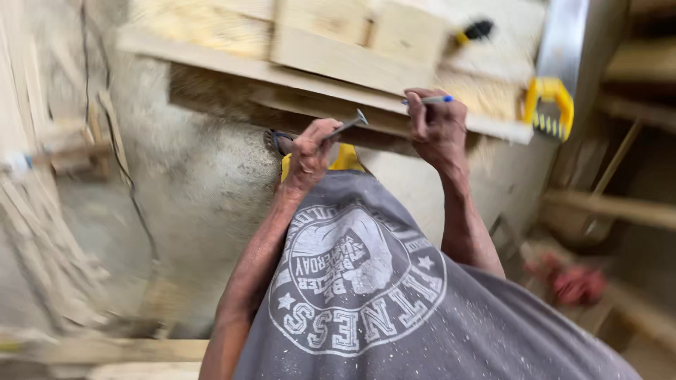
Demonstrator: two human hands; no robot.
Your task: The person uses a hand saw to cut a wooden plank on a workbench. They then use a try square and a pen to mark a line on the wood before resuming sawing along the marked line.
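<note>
Left hand (310,151) clenched around a slim grey metal tool (345,127), possibly a chisel or square blade; the kind cannot be told through the blur. Its tip is angled up to the right, toward the underside edge of the pale wooden bench top (317,77), apparently held ready there rather than pressed in.

Right hand (438,127) closed on a blue pen (429,100), gripped flat between fingers and thumb and laid level along the bench edge, as it would be held for marking a line. The hand is braced against the board, seemingly for steadiness.

Both forearms are raised over a grey printed T-shirt (366,281) speckled with dust; a patch of yellow shows just beyond its collar.

On the bench, stacked light timber blocks (345,42) are seen at the far side. A handsaw with a yellow handle (549,105) hangs off the right end, blade pointing away. A dark-tipped tool with a yellow band (473,32) lies further back. Loose wooden offcuts (42,211) lean at the left.
</note>
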